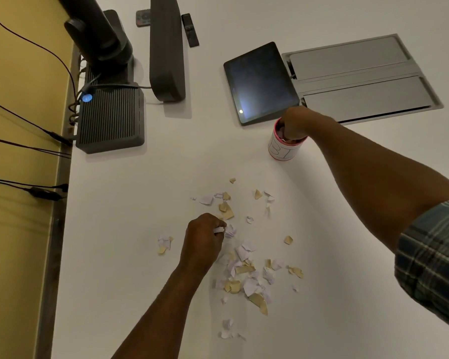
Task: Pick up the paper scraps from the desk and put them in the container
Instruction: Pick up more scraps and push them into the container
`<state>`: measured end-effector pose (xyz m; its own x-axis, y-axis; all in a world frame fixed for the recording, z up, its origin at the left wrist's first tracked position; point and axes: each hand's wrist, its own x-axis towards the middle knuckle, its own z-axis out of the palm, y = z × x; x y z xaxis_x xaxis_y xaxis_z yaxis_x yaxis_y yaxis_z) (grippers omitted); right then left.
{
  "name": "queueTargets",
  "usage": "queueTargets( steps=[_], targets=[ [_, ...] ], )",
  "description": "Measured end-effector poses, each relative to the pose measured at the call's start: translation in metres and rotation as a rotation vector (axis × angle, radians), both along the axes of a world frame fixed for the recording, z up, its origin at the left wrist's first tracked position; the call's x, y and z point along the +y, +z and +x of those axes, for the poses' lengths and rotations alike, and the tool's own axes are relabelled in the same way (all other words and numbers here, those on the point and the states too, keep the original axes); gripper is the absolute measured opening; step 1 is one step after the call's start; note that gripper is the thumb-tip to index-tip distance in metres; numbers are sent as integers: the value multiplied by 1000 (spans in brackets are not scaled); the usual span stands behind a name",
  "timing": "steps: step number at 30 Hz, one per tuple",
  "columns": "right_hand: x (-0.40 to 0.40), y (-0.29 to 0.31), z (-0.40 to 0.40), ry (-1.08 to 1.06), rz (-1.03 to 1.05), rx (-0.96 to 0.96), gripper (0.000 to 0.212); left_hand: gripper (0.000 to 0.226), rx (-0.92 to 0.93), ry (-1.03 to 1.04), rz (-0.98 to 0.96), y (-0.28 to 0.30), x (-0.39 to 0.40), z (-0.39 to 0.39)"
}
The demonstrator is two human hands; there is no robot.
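Two bare hands were at work over the white desk [140, 203]. The left hand [205, 239], just below the middle of the frame, was curled into a loose fist at the edge of the litter, its fingers pinched on a small white scrap [218, 230] that showed between the fingertips. The right hand [294, 123], in the upper right of centre, was sunk fingers-first into the mouth of the container [283, 149], a small white cup with a pink rim and dark letters drawn on its side. Its fingers were hidden inside the cup, so whether they gripped anything could not be told. A plaid sleeve [433, 257] covered that arm's upper part at the right edge.

The paper scraps [244, 270], white and tan, lay scattered across the lower middle of the desk, thickest right of the left hand, with a few stray bits farther up toward the cup.

Just above the container sat a dark tablet [259, 84], and right of it a grey hatch [360, 76] set in the desk. In the upper left stood a ribbed black box [112, 117] with a blue light.
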<state>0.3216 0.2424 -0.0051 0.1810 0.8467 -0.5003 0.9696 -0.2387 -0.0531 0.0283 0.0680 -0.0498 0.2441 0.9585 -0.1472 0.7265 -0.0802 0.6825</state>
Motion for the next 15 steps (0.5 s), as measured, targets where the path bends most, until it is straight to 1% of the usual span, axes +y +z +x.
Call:
queueTargets(
  steps=[3, 6, 8, 10, 12, 13, 15],
  targets=[
    [-7, 15, 4, 88, 7, -7, 47, 7, 24, 3, -25, -2, 3, -1],
    [-20, 32, 4, 73, 97, 17, 45, 8, 31, 10, -32, -2, 6, -2],
    [-35, 39, 6, -6, 284, 66, 38, 9, 20, 21, -44, 1, 9, 3],
    [-57, 37, 5, -158, 582, 182, 27, 9, -18, 58, -86, 8, 16, 11],
    [-87, 22, -3, -295, 828, 284, 25, 8, -91, 79, -148, 19, 26, 24],
    [-104, 11, -8, -343, 886, 315, 28, 9, -140, 85, -180, 24, 32, 31],
    [-139, -18, -19, -389, 888, 361, 34, 11, -232, 101, -226, 35, 43, 48]
  ],
)
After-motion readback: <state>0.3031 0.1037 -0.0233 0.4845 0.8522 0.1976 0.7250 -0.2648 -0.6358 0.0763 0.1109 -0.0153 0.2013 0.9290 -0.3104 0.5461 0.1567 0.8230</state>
